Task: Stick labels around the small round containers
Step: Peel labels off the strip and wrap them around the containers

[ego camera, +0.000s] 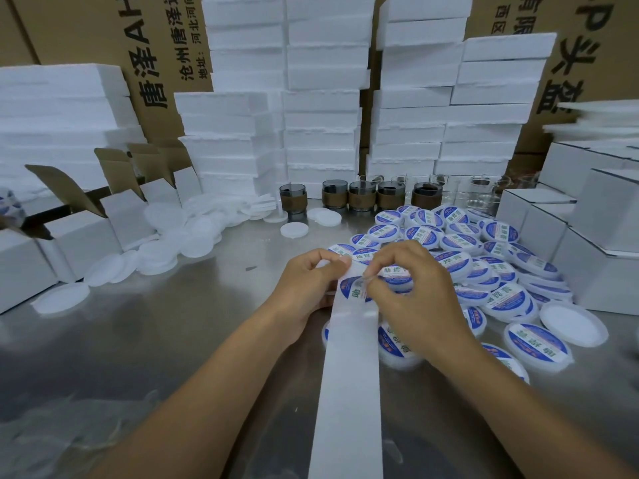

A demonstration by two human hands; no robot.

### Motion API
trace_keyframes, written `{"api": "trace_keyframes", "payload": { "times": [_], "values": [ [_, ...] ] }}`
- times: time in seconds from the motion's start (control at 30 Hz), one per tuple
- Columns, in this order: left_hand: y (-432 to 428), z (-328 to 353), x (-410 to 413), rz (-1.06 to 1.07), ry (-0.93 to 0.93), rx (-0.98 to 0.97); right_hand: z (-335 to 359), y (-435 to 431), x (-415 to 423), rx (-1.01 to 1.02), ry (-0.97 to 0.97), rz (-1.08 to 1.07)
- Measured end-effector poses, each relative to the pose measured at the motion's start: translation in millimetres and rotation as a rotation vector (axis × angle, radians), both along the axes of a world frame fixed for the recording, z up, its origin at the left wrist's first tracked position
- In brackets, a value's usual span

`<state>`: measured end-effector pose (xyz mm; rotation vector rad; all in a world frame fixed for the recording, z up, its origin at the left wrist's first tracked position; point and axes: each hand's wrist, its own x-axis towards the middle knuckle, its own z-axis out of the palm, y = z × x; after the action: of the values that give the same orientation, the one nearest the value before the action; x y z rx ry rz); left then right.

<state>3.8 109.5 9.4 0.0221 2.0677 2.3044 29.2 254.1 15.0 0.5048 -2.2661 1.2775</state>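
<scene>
Left hand (307,285) grips the top end of a long white backing strip (349,392), fingers curled round its edge; the strip runs down toward the camera and out of the bottom of the frame. Right hand (411,299) pinches a blue-and-white label (351,288) on the strip with thumb and forefinger, other fingers curled. Can't tell how much of the label is lifted off the backing. Both hands are close together, above the metal table (207,340). Labelled round containers (460,242) lie in a loose overlapping pile right of and behind the hands, some flat, some tilted, and one more (394,344) sits partly under the right wrist. A plain white container (574,323) without a label lies at the pile's right edge, near the white cartons (605,236). On the left are scattered white discs (173,243) and open cartons (131,216) with flaps up. Further back stands a row of glass cups with brown sleeves (361,198), then stacked foam blocks (321,115) — brown cardboard boxes (103,36) behind those.
</scene>
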Motion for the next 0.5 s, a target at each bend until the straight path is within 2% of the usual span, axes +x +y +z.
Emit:
{"api": "trace_keyframes", "payload": {
  "times": [0.1,0.17,0.33,0.5],
  "values": [
    [1.3,0.4,0.8,0.037,0.007,0.025,7.3,2.4,-1.0,-0.305,-0.08,0.052],
    [1.9,0.9,1.2,0.057,0.016,0.028,9.8,3.7,1.2,-0.392,-0.052,0.075],
    [1.6,0.4,1.2,0.039,0.035,0.021,3.5,-6.1,9.0,-0.244,-0.063,0.24],
    [2.0,2.8,-0.1,0.048,0.04,0.047,-7.5,-6.6,5.0,-0.073,-0.154,0.266]
  ]
}}
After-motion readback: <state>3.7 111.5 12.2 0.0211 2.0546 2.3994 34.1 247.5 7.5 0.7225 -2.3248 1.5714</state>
